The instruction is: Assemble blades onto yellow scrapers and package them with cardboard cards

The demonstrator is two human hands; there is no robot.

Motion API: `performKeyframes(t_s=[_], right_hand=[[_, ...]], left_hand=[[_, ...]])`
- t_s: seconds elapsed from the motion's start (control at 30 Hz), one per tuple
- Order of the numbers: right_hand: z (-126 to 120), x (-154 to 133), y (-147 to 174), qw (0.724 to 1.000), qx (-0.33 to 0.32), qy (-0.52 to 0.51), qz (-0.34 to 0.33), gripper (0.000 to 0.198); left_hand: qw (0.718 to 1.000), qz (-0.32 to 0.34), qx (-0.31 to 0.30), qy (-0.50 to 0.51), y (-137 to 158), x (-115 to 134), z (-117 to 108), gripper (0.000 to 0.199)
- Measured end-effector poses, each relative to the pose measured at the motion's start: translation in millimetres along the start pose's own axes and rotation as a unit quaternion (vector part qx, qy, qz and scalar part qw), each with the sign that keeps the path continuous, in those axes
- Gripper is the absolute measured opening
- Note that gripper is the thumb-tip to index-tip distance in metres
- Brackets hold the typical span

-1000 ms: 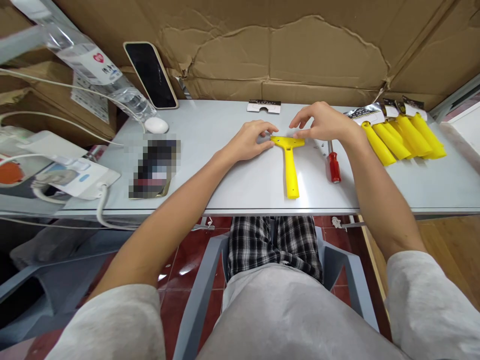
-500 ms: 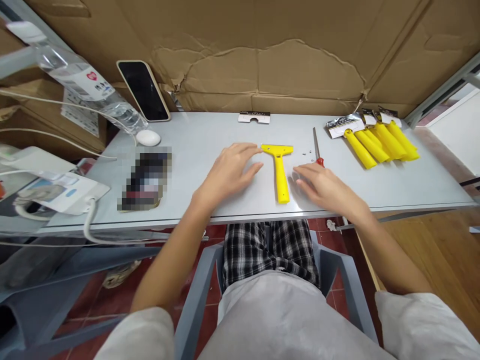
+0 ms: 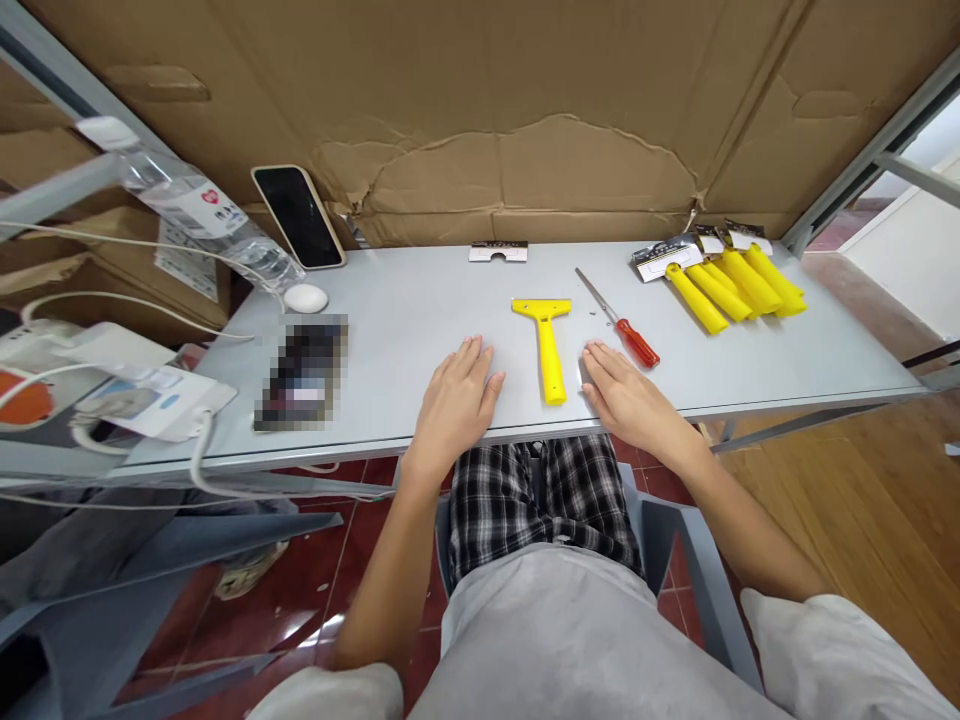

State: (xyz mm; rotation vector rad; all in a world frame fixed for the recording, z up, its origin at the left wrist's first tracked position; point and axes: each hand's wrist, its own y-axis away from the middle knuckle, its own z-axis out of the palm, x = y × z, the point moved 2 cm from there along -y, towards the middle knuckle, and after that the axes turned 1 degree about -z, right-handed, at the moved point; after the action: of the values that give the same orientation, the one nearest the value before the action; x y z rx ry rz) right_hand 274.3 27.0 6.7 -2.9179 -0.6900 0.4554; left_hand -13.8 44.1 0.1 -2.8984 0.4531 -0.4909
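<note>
A yellow scraper (image 3: 550, 355) lies on the grey table with its wide head toward the back. Left of its handle, my left hand (image 3: 456, 395) rests flat on the tabletop, holding nothing. On the other side my right hand (image 3: 622, 393) also lies flat and holds nothing, its fingers pointing toward the scraper. Just beyond the right hand is a screwdriver (image 3: 636, 342) with a red handle, its shaft slanting back to the left. Tiny metal pieces (image 3: 592, 312), perhaps screws, lie beside the shaft.
Several yellow handles (image 3: 739, 285) with card labels lie at the back right. A folded card (image 3: 498, 252) sits at the rear edge. On the left are a phone (image 3: 298, 217), a water bottle (image 3: 199, 205), a white mouse-like object (image 3: 306, 298), a blurred-out item (image 3: 304, 375) and cables. Cardboard (image 3: 585, 100) stands behind.
Both hands have drawn back toward the front edge and settled flat, the left one moving away from the scraper's head. The screwdriver's red handle, mostly covered before, is now uncovered. The view has shifted slightly.
</note>
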Motion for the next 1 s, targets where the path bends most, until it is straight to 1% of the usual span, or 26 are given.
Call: performKeyframes(t_s=[0.13,0.3,0.47,0.6,0.83,1.0], right_hand=[[11,4,-2,0.999,0.016,-0.001,0.029,0.08],[13,9,-11,0.999,0.004,0.016,0.049,0.085],[16,7,-11,0.997,-0.001,0.037,0.072,0.087],[17,8,-12,0.996,-0.002,0.038,0.076,0.086],[20,9,-12,0.997,-0.01,0.047,0.067,0.084],[21,9,-12,0.996,-0.021,0.052,0.076,0.086]], left_hand=[[1.0,-0.007,0.001,-0.023,-1,-1,4,0.065],[0.999,-0.007,0.007,-0.043,-2,-4,8,0.064],[0.998,-0.012,0.003,-0.065,-3,-2,9,0.067],[0.997,-0.011,-0.011,-0.074,-3,0,8,0.069],[0.998,-0.004,0.0,-0.064,-2,-1,8,0.065],[0.997,-0.016,-0.019,-0.075,-2,2,4,0.066]])
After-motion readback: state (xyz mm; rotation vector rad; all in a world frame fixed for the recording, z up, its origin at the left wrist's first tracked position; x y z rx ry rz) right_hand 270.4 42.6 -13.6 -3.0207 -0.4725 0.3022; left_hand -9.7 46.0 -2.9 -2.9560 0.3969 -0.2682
